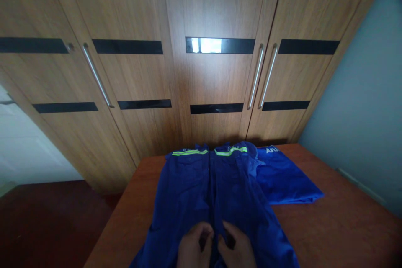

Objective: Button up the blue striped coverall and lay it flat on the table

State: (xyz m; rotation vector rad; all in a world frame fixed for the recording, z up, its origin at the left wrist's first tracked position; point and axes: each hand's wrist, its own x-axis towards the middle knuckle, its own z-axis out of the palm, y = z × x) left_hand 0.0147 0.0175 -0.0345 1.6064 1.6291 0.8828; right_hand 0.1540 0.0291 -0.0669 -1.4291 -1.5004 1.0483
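A dark blue garment (185,188) with a front opening and yellow-green reflective strips near its far end lies spread on the brown wooden table (138,188). My left hand (196,245) is at the near part of the garment, left of the opening, its thumb and fingers curled together. Just right of the opening, my right hand (235,245) is curled in a similar pinch at the garment's front edge. The fingertips are dim, and what lies between them is too small to make out.
A folded bright blue garment (285,176) with white lettering lies to the right, partly under the dark one. Behind the table stands a wooden wardrobe (216,79) with metal handles. A pale wall (361,104) is on the right, and dark red floor (53,217) shows at the left.
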